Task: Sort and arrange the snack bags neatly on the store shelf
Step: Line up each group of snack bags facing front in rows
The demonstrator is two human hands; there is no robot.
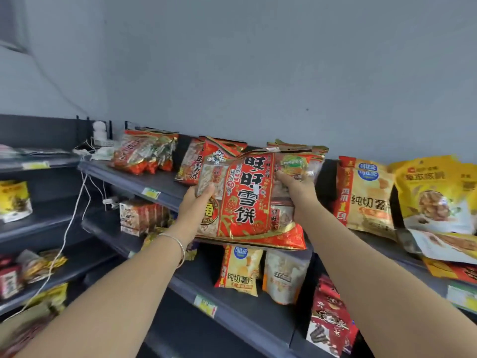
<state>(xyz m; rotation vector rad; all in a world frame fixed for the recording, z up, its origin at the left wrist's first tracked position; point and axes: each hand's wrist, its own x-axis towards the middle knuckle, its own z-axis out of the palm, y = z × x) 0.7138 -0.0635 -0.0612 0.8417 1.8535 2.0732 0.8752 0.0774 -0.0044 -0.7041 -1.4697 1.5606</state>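
While I watch, the left hand (198, 200) grips the red snack bag (245, 197) by its left edge — the right hand (296, 187) clamps its right edge — just before the top shelf (134, 180).

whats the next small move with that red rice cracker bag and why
Probably ease the red rice cracker bag back and stand it on the top shelf. Both the left hand and right hand hold it in front of matching red bags, with bare shelf to their left.
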